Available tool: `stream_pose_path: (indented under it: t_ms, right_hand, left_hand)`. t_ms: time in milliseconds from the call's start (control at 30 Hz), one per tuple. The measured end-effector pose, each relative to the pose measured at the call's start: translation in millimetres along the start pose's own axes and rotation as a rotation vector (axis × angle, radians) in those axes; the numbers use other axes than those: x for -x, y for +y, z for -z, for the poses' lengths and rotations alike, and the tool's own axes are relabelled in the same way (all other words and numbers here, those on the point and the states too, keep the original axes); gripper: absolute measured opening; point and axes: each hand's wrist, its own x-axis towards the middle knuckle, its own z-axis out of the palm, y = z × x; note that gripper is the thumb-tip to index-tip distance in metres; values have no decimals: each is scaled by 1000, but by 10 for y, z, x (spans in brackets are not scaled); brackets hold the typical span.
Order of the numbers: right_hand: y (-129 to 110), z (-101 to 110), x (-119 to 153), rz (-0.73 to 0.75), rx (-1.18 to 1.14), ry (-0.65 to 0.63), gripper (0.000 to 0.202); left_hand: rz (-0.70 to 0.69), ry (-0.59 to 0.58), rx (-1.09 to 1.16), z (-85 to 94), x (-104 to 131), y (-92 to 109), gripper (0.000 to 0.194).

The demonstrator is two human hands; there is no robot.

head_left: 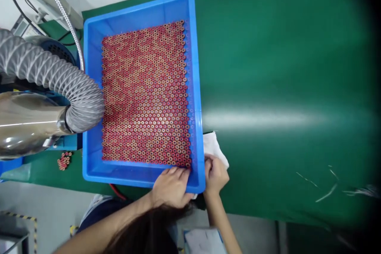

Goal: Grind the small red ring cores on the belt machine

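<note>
A blue plastic tray (198,87) lies on the green table, filled with rows of small red and tan ring-shaped parts (145,95). My left hand (172,187) reaches over the tray's near wall, its fingertips close together against the parts at the near right corner. Just outside the tray's right wall, my right hand (216,174) is closed, fingers curled, touching a white cloth (214,147) that lies partly beneath it. Whatever is between its fingers is hidden.
At the left, a grey ribbed hose (85,103) and a shiny metal cylinder (29,123) reach the tray's left wall. Loose rings (64,160) lie on the green table (282,67) at the left. Thin white strands lie at the right.
</note>
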Motion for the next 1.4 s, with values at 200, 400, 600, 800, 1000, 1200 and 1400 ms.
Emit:
stream_pose_path:
  t_ms: [200,400,600,800,1000,1200,1400]
  right_hand:
    - [20,-48,-9,43,41,47,13]
    - [116,-221,-25,60,60,197,16]
    - [139,-259,-8,76,80,247,17]
    - [121,-250,-12,58,112,239,16]
    - [107,-261,-13,54,109,230,16]
    - [105,-271,-25,57,106,232,17]
    - [91,-263,-42,86,116,241,16]
  left_hand:
    - [-17,19,-19,-10,-7,2,55]
    - [-28,36,-8,-40,13,10,40]
    - [-13,26,-40,-67,-55,-31,45]
    - [19,2,-72,-75,-114,-43,45]
    - [-14,1,-69,-120,-27,-101,42]
    - [-113,-15,-51,-84,34,-278,41]
    - [-205,52,-29,-37,39,-200,40]
